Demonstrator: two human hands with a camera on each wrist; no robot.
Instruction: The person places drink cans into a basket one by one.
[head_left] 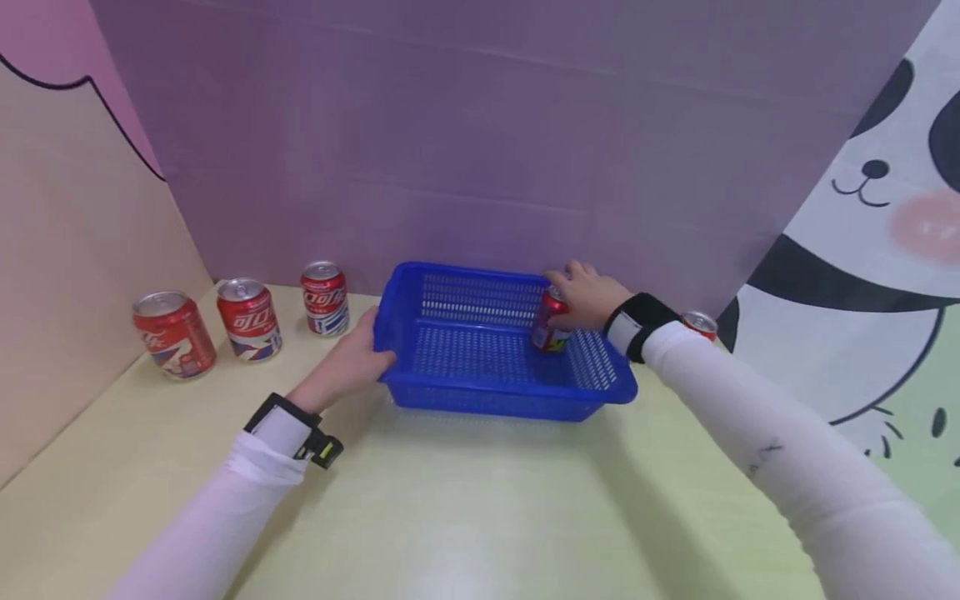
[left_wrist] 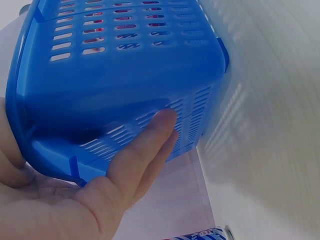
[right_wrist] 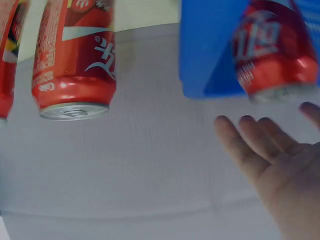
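Note:
A blue plastic basket [head_left: 487, 398] with slotted walls stands on the table near the back wall. My left hand [head_left: 347, 360] grips its left end, thumb over the rim and fingers [left_wrist: 142, 152] along the outside. Inside the basket, toward the right, a red soda can [head_left: 550, 323] stands upright. Around the top of that can is my right hand [head_left: 588, 297] in the head view. The right wrist view has the fingers [right_wrist: 240, 150] stretched out and spread, with a gap between them and the can's top.
Left of the basket stand three red soda cans: one near the left wall [head_left: 174, 335], one beside it [head_left: 250, 320] and one by the back wall [head_left: 326, 298]. Right of the basket, another can [head_left: 701, 324] is partly hidden by my right arm. A purple wall [head_left: 480, 142] rises behind.

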